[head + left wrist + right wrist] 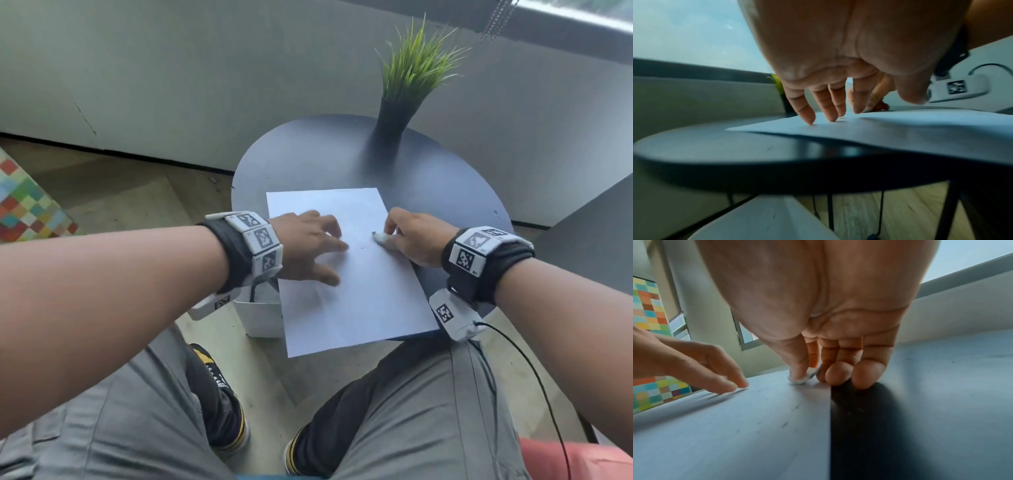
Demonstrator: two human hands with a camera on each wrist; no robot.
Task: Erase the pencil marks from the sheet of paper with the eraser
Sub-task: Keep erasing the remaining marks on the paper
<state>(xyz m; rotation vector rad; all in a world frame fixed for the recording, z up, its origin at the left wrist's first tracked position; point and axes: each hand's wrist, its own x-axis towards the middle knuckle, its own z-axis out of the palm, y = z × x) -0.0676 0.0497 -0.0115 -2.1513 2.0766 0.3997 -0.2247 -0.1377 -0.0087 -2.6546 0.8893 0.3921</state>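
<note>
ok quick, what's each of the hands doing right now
Left hand: open, fingers spread, fingertips pressing on the sheet of paper.
Right hand: closed, pinching the eraser against the paper.

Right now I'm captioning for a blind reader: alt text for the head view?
Right hand pinches a white eraser on a sheet of paper; left hand presses it flat on a round dark table bearing a potted grass plant.

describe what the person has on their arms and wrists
Both forearms are bare, no sleeves. The left hand and right hand each have a black wrist wrap ringed with white blocks bearing black square markers. A thin black cable trails from the right wrist unit.
</note>
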